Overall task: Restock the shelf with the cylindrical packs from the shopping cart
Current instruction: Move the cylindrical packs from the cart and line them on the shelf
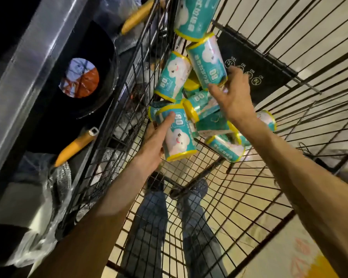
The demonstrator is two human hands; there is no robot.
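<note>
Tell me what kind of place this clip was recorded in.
Most likely a shop aisle. Both hands reach into a wire shopping cart piled with identical teal cylindrical packs, and frying pans with yellow handles sit on the metal shelf beside it.

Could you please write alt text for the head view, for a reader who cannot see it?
Both hands reach into a wire cart of teal packs: the left hand grips one pack, the right hand grips another. More packs lie heaped between them, and pans with yellow handles sit on the shelf at left.
</note>
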